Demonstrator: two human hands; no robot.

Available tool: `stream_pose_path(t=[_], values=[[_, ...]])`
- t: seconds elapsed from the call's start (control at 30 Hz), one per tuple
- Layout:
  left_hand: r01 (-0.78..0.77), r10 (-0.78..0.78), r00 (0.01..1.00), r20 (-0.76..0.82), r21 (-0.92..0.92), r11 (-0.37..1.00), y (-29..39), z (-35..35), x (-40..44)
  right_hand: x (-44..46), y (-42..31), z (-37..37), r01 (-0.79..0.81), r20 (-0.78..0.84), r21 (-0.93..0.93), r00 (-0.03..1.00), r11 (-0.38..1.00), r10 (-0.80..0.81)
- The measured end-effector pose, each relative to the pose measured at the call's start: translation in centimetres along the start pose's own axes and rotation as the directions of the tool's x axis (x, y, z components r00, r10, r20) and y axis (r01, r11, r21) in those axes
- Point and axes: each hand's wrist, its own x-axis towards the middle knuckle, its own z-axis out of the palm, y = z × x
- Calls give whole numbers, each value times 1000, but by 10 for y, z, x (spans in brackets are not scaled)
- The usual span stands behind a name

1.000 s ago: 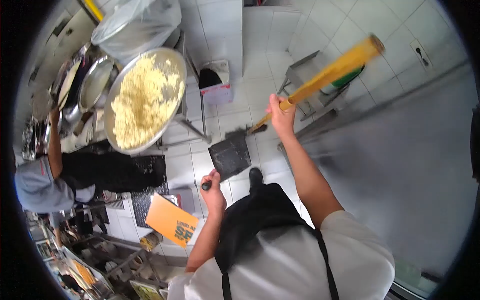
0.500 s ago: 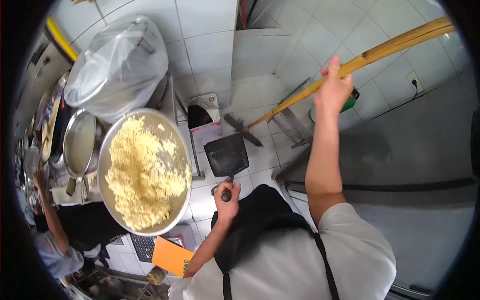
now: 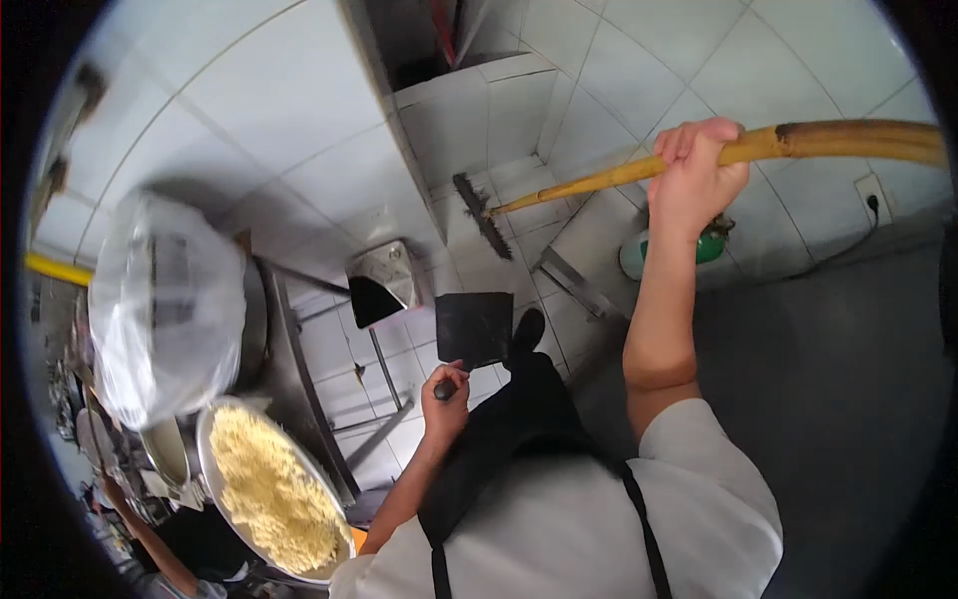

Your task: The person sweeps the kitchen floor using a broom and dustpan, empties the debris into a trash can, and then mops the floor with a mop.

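Note:
My left hand [image 3: 445, 399] is wrapped round the handle of a black dustpan [image 3: 475, 327], whose flat pan lies low over the white floor tiles in front of my apron. Raised at the right, my right hand [image 3: 699, 178] grips the wooden stick of a broom [image 3: 589, 185]. The stick slants down to a dark bristle head [image 3: 481, 217] on the floor near the wall corner. Bristles and dustpan are apart, with tile between them. My shoe [image 3: 528, 330] shows just right of the pan.
At left, a metal table [image 3: 299, 384] holds a large bowl [image 3: 208, 424] of yellow crumbly food and a plastic-covered container [image 3: 170, 309]. An open box [image 3: 382, 283] stands on the floor. A green-and-white cylinder [image 3: 709, 245] is beyond my right forearm. Another person's arm [image 3: 150, 534] shows at lower left.
My view has turned and moved forward. The broom head has gone from close beside the dustpan to farther up, near the corner. Both hands keep their grips.

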Motion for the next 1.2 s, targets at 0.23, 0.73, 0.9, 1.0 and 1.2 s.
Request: stream_pose_path(t=[0.23, 0.73, 0.9, 1.0, 1.2], values=[[-324, 221, 903, 367, 246, 914, 33, 118, 147, 93, 76, -43, 31, -30, -57, 999, 998, -33], [-659, -13, 238, 971, 172, 733, -77, 292, 437, 178, 148, -60, 22, 15, -150, 1000, 988, -20], [-615, -207, 31, 978, 182, 767, -66, 318, 487, 208, 170, -47, 43, 24, -179, 999, 983, -40], [-595, -172, -68, 983, 99, 798, -80, 333, 504, 218, 179, -42, 54, -43, -218, 997, 975, -64], [-589, -171, -323, 931, -56, 806, -30, 354, 513, 232, 198, -32, 57, -16, -257, 998, 965, -63]])
